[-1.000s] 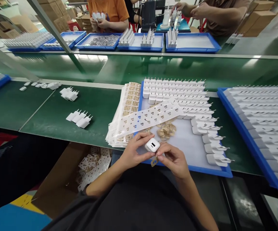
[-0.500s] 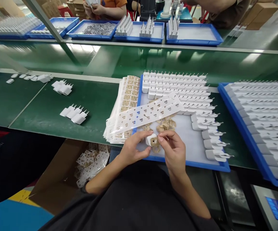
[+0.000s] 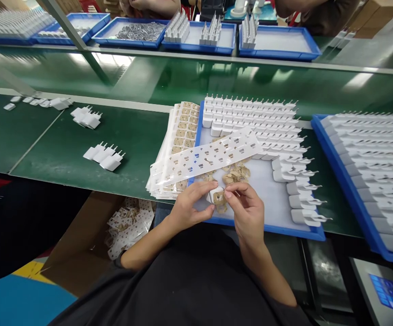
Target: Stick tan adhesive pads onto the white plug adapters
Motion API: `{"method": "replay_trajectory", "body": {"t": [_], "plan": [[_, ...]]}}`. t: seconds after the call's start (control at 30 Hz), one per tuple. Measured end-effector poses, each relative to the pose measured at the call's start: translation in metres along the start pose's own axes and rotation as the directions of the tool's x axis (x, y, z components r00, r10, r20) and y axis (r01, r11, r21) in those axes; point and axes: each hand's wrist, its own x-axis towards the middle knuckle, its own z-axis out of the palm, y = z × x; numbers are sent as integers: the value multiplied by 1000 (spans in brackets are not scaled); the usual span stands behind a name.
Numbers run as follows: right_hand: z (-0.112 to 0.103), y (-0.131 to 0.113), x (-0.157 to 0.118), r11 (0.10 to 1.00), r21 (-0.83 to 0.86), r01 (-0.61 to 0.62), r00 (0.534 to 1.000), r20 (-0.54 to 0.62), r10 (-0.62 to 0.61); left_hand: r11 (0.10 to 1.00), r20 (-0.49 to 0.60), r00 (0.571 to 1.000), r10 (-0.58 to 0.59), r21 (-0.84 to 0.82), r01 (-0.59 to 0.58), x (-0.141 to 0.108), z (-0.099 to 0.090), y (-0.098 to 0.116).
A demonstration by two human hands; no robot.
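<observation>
Plug (image 3: pixel 211 196) is pinched in your left hand (image 3: pixel 191 202), over the near part of the tray (image 3: pixel 293 232), its end face turned toward your right hand (image 3: pixel 249 209). That hand grips the edge of a tan piece (image 3: pixel 216 199) lying against the face; you seem midway through this plug, though I cannot tell whether the piece is going on or coming off. Below the tray, to its left, a carton (image 3: pixel 64 253) holds scrap sheets (image 3: pixel 131 233).

Inside the tray, tan scraps (image 3: pixel 236 175) lie heaped just beyond your hands. Past them, a punched sheet (image 3: pixel 213 156) slants over the tray's left rim onto a stack (image 3: pixel 184 132) of sheets, whose top one bears many tan pieces. Standing plugs (image 3: pixel 251 115) fill the tray's far part and run down its right side, so this tray looks well advanced but not complete.

Left of the tray, on the table (image 3: pixel 47 167), loose plugs (image 3: pixel 104 156) lie in small groups, probably yet to be dealt with. Right of it, a second tray (image 3: pixel 344 176) carries many packed rows. Well beyond, across the belt (image 3: pixel 183 83), far trays (image 3: pixel 280 55) hold more plugs and metal parts (image 3: pixel 141 31), with co-workers' arms (image 3: pixel 164 5) behind.
</observation>
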Motion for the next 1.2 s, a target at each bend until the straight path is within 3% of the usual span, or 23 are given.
{"method": "replay_trajectory", "body": {"t": [0.27, 0.53, 0.9, 1.2], "plan": [[0, -2, 0, 998, 52, -46, 999, 3, 46, 976, -7, 984, 179, 130, -177, 1, 1, -3], [1, -2, -1, 1000, 15, -25, 1000, 7, 24, 977, -2, 984, 179, 119, -178, 1, 1, -5], [6, -3, -3, 980, -164, 115, 993, -15, -119, 977, 1, 984, 177, 122, -176, 2, 1, -4], [10, -5, -3, 913, -334, 232, 967, -20, -253, 973, -11, 982, 187, 137, -184, 3, 1, -3]]}}
